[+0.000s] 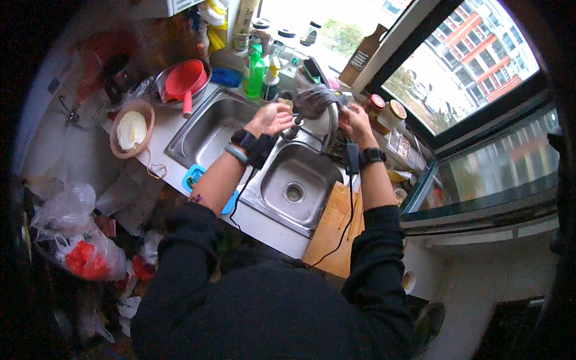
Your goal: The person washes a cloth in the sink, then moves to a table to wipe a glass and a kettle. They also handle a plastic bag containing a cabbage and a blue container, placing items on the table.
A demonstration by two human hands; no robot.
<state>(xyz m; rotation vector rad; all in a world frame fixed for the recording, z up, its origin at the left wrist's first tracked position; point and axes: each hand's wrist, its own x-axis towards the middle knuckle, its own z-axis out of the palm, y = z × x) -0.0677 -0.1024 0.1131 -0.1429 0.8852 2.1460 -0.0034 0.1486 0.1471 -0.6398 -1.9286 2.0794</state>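
Note:
My left hand (270, 119) is palm up over the ridge between two stainless steel basins, fingers spread. A tan piece like a sponge (286, 105) shows at its fingertips; whether they touch is unclear. My right hand (354, 121) is bent in beside the curved faucet spout (333, 128), its fingertips partly hidden by dark things there. A grey, stringy rag or mesh (317, 100) hangs over the top of the spout between my hands. Below are the left basin (202, 135) and the right basin (288, 171) with its drain (294, 192).
Green dish soap (254, 74) and a pump bottle (271, 83) stand behind the sink. A red ladle (184, 81) lies in a metal bowl; a pink basket (132, 130) sits left. A wooden board (330, 229) with chopsticks borders the right basin. Lidded jars (391, 114) line the sill.

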